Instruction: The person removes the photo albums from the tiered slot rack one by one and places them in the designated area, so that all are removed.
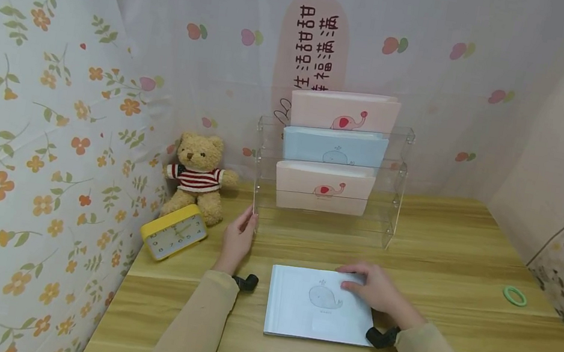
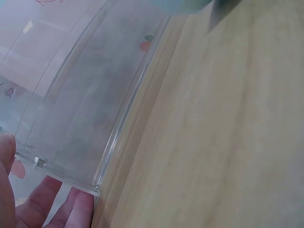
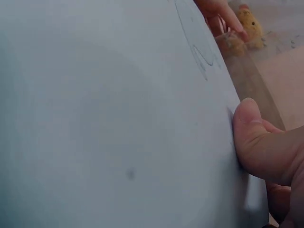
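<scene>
A pale blue whale-print booklet (image 1: 296, 300) lies on the wooden table in front of the rack. My right hand (image 1: 372, 287) grips its upper right edge, thumb (image 3: 249, 116) on the cover and other fingers round the edge. My left hand (image 1: 238, 239) is at the lower left side of a clear acrylic rack (image 1: 402, 188), holding the side panel between thumb and fingers. In the left wrist view, fingers (image 2: 40, 202) show at the panel's edge. The tiered rack holds a pink elephant booklet (image 1: 319, 108) on top, a blue whale booklet (image 1: 305, 144) and another pink booklet (image 1: 294, 187).
Left of the rack sits a teddy bear (image 1: 197, 178) in a striped sweater, with a yellow alarm clock (image 1: 175, 232) tilted before it. A green ring (image 1: 515, 296) lies at the table's right. Patterned curtains (image 1: 194, 65) hang behind and at the sides.
</scene>
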`<state>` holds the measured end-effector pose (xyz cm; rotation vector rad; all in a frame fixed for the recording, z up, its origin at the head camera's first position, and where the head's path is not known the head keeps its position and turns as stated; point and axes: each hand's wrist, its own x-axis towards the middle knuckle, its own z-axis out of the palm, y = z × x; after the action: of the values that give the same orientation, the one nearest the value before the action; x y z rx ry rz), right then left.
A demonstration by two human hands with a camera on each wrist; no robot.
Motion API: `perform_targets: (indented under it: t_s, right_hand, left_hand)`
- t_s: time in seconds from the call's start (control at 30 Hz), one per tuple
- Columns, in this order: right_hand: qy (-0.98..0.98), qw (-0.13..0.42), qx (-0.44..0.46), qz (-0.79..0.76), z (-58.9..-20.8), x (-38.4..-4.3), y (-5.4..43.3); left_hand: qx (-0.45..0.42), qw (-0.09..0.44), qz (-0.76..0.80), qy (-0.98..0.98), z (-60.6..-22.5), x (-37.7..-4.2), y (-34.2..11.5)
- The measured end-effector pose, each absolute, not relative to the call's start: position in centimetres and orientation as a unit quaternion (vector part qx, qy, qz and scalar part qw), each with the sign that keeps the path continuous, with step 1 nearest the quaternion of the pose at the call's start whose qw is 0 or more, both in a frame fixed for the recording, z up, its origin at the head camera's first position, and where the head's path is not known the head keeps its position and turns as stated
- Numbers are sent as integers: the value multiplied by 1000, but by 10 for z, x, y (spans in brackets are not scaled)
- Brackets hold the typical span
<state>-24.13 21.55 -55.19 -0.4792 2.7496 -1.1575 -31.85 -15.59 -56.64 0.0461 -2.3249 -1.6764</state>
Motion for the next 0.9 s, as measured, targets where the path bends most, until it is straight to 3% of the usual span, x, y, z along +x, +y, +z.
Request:
perform_targets:
  t_s: [0.9]
  right_hand:
    - [905,-56,-135,-400,-571,-226,212]
  left_hand:
    - [26,117,-598,-792,-567,-318,-155]
